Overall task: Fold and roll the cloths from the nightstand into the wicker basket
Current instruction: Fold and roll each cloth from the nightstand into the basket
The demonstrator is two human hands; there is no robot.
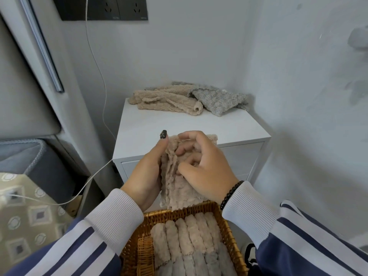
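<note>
Cloth [180, 182], centre frame — beige, fleecy, limp, likely light; left hand [148, 172] and right hand [205, 166] fingers pinch its folded edges above basket [229, 226]; best gripped at edges.

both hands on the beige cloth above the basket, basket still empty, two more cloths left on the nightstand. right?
Not quite. The wicker basket is not empty: the head view shows rolled cloths lined up inside. The rest holds: both hands hold the beige cloth, and cloths remain on the nightstand.
</note>
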